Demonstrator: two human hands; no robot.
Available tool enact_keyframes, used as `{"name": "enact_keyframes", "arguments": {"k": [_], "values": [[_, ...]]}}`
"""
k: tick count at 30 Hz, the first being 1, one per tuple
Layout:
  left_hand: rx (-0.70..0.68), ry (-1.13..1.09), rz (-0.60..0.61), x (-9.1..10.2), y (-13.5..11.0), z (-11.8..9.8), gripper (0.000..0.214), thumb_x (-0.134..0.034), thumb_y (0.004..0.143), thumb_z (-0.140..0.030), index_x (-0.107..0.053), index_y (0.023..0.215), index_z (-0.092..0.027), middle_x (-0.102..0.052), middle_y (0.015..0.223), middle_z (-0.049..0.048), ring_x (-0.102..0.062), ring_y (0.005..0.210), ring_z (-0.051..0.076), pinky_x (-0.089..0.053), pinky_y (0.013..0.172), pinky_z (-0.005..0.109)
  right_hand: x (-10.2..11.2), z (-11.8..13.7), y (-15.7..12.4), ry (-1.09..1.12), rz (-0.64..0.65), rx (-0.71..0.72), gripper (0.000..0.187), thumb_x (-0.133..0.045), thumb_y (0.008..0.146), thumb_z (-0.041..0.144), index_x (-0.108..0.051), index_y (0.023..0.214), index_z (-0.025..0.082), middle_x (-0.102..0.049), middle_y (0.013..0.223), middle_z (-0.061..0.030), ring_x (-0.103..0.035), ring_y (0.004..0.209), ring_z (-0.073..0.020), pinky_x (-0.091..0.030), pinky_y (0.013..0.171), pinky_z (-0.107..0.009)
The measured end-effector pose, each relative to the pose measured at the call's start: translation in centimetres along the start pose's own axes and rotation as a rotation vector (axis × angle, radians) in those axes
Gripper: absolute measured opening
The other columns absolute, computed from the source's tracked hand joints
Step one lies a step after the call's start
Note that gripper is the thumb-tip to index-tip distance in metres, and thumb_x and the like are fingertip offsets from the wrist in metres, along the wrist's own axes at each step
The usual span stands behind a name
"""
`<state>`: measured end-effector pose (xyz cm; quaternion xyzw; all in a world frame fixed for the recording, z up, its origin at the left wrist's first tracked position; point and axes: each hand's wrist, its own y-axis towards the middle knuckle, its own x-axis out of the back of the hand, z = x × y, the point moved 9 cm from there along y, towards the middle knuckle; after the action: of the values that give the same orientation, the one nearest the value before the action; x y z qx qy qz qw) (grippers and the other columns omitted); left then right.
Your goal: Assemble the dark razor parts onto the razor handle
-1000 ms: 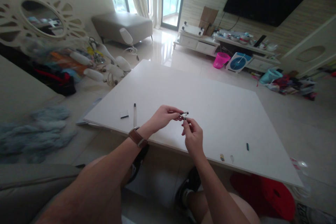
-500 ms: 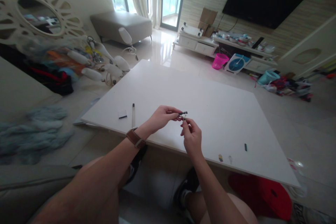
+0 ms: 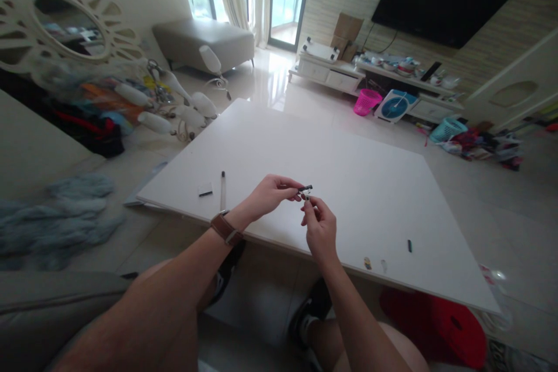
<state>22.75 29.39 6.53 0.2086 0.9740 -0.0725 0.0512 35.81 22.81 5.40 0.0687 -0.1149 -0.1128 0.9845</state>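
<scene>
Over the near part of the white table (image 3: 305, 145), my left hand (image 3: 272, 193) pinches a small black piece (image 3: 307, 188) with a pale part beneath it. Its exact kind is too small to tell. My right hand (image 3: 320, 224) is closed just below and to the right, its thumb and finger gripping a tiny dark and silvery bit (image 3: 307, 199) close under the black piece. Whether the two pieces touch I cannot tell. To the left lie a slim clear stick with a black end (image 3: 222, 189) and a small clear square with a black edge (image 3: 206, 190).
Near the front right edge lie a small yellowish item (image 3: 367, 263), a clear bit (image 3: 384, 266) and a dark little bar (image 3: 410, 246). A red stool (image 3: 436, 325) stands below that edge. A lamp with several white shades (image 3: 203, 104) is beyond the left side.
The view has shifted very slightly. Both hands keep nearly the same pose, with the small pieces still held close together.
</scene>
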Motion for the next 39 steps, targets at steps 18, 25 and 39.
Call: {"name": "enact_keyframes", "arguments": {"k": [18,25,39], "values": [[-0.036,0.073,-0.009,-0.03,-0.24,-0.69,0.019,-0.067,0.076,-0.015,-0.078,0.091,-0.012,-0.075,0.075,0.0057,-0.066,0.073,0.015,-0.053,0.077,0.029,-0.03,-0.28,0.03,0.012,0.018,-0.024,0.028,-0.056,0.095,0.041,-0.068,0.101,0.017,-0.063,0.078,-0.0016,-0.053,0.056,-0.0113,-0.043,0.051,-0.023],[-0.048,0.061,0.000,-0.17,-0.29,-0.82,0.018,-0.067,0.076,-0.015,-0.078,0.090,-0.012,-0.074,0.074,0.0050,-0.065,0.072,0.014,-0.054,0.076,0.029,-0.08,-0.32,0.00,0.019,0.025,-0.017,0.029,-0.056,0.095,0.042,-0.069,0.101,0.016,-0.063,0.079,-0.0021,-0.053,0.056,-0.0112,-0.042,0.050,-0.023],[-0.051,0.050,0.002,-0.04,-0.13,-0.53,0.019,-0.069,0.075,-0.018,-0.078,0.091,-0.013,-0.075,0.076,0.0059,-0.066,0.072,0.015,-0.053,0.076,0.030,0.05,-0.35,0.04,0.007,0.015,-0.012,0.029,-0.055,0.095,0.042,-0.069,0.101,0.017,-0.063,0.078,-0.0025,-0.053,0.056,-0.0118,-0.042,0.051,-0.024]]}}
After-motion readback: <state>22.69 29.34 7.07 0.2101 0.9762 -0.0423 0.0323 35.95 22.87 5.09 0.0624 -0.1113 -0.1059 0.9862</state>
